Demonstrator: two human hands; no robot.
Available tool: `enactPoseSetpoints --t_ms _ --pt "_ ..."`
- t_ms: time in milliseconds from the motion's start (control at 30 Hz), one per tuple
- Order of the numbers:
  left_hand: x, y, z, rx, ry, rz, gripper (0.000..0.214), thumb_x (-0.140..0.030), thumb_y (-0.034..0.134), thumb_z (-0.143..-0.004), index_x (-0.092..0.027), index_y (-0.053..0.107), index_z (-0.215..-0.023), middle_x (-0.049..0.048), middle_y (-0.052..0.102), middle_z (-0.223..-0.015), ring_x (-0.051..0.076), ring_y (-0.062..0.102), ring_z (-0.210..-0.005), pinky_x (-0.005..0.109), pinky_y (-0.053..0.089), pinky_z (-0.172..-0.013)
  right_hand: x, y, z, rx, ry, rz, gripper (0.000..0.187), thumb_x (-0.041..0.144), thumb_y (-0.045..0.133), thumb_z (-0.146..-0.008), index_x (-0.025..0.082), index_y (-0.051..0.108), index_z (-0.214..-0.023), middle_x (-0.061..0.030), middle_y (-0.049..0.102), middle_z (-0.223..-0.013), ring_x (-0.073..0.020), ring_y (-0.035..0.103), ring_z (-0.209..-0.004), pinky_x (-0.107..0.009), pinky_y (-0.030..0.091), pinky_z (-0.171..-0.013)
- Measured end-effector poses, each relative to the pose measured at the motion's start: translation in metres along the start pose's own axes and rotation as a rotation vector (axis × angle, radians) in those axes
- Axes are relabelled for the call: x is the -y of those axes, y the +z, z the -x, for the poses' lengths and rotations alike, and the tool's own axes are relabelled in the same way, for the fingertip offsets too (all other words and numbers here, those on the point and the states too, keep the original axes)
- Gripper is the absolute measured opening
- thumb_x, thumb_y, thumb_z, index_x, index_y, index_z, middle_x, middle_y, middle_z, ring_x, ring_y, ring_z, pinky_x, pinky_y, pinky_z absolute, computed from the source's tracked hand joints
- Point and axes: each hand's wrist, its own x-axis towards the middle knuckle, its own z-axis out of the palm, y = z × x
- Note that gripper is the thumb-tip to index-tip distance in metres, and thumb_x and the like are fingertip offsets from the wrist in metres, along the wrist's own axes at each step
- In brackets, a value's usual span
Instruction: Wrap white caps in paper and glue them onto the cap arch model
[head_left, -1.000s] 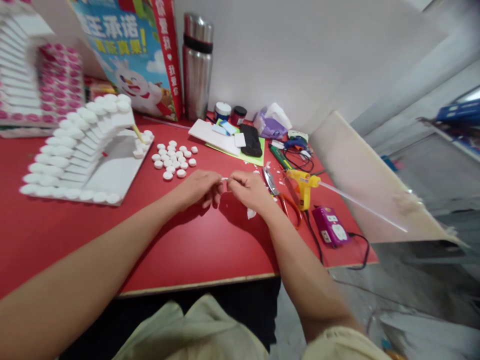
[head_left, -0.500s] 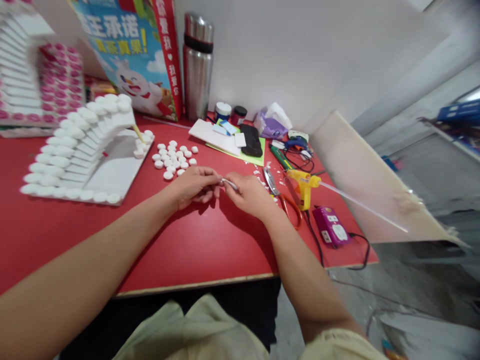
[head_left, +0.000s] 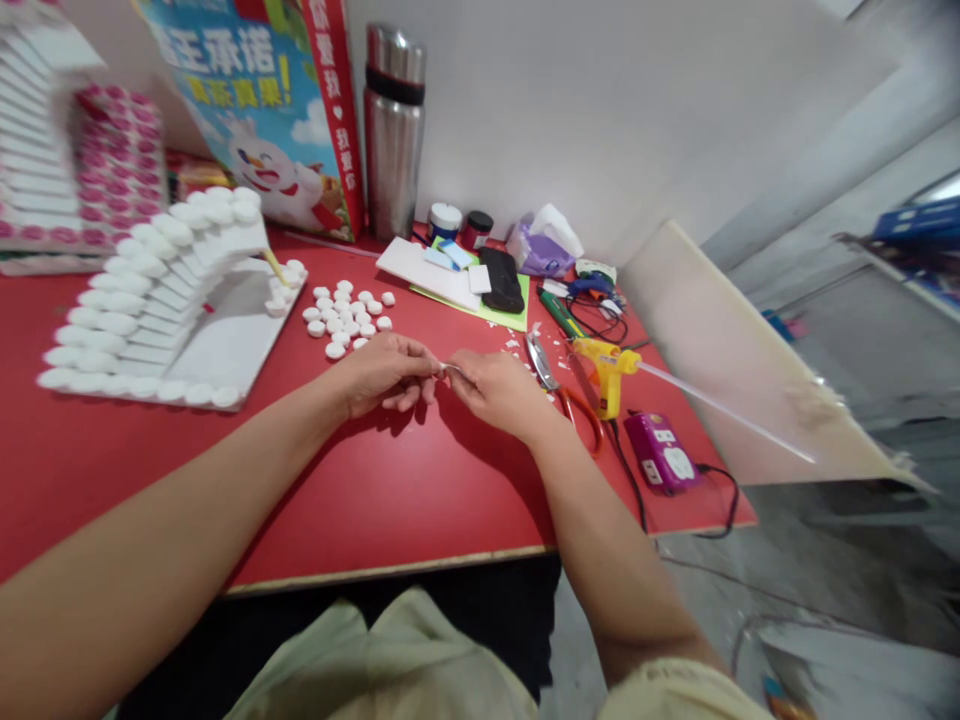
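Over the red table my left hand [head_left: 392, 373] and my right hand [head_left: 496, 390] meet, fingertips nearly touching. Between them is a small thin white strip [head_left: 453, 368], pinched at its left end by my left thumb and forefinger. My right thumb and fingers close on its other end. Most of the strip is hidden by the fingers, so its full shape cannot be made out. Just beyond my left hand lie several round white tablet-like pieces [head_left: 351, 308]. To the left stands a white curved stair model [head_left: 210, 330], edged with the same kind of pieces.
Right of my hands are orange-handled scissors [head_left: 582, 420], a yellow glue gun [head_left: 611, 375] with a long clear stick, and a purple power adapter [head_left: 663, 455]. A steel flask [head_left: 394, 140], a printed bag [head_left: 262, 110] and white cards [head_left: 427, 275] stand or lie at the back.
The white strip has turned between my fingers and now shows a thinner edge. My fingers have shifted slightly; both hands remain in nearly the same place.
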Motion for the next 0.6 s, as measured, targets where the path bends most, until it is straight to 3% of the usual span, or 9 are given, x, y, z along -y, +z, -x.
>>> enactPoseSetpoints --t_ms 100,233,333,467,600 --pt "0.002 0.002 0.001 0.005 0.004 -0.04 0.018 -0.02 0.066 -0.087 -0.012 0.064 -0.07 0.0083 0.069 -0.057 0.008 0.048 -0.032 0.016 0.027 -0.03 0.001 0.001 0.001 -0.01 -0.002 -0.018 0.024 0.028 0.047 -0.101 0.017 0.067 -0.094 -0.009 0.071 -0.079 -0.0192 0.055 -0.066 -0.032 0.026 -0.063" --pt "0.004 0.004 0.002 0.023 0.101 -0.172 0.019 -0.028 0.061 -0.09 -0.015 0.062 -0.076 0.0059 0.069 -0.06 0.01 0.048 -0.035 0.021 0.036 -0.036 0.0 0.004 -0.002 -0.084 0.049 -0.245 0.026 0.029 0.05 -0.096 0.019 0.061 -0.075 -0.0011 0.059 -0.064 -0.0146 0.048 -0.06 -0.029 0.028 -0.061" --pt "0.005 0.006 0.004 -0.05 0.306 -0.504 0.021 -0.031 0.056 -0.093 -0.016 0.062 -0.079 0.0038 0.068 -0.062 0.012 0.054 -0.045 0.024 0.041 -0.048 -0.002 0.007 -0.005 -0.117 0.152 -0.444 0.026 0.028 0.054 -0.088 0.02 0.055 -0.064 0.0026 0.051 -0.057 -0.0127 0.047 -0.058 -0.027 0.029 -0.06" --pt "0.007 0.01 0.007 -0.189 0.659 -1.042 0.023 -0.027 0.049 -0.093 -0.016 0.064 -0.08 0.0074 0.069 -0.073 0.018 0.061 -0.068 0.029 0.043 -0.066 -0.003 0.01 -0.007 -0.053 0.273 -0.725 0.022 0.028 0.052 -0.082 0.021 0.055 -0.062 0.0049 0.047 -0.05 -0.0118 0.044 -0.052 -0.026 0.03 -0.055" --pt "0.007 0.012 0.008 -0.208 0.713 -1.145 0.022 -0.026 0.047 -0.092 -0.016 0.063 -0.08 0.0093 0.069 -0.076 0.02 0.063 -0.072 0.03 0.042 -0.067 -0.002 0.011 -0.007 -0.044 0.319 -0.837 0.019 0.026 0.05 -0.081 0.021 0.056 -0.064 0.0057 0.048 -0.049 -0.0115 0.043 -0.048 -0.026 0.031 -0.052"
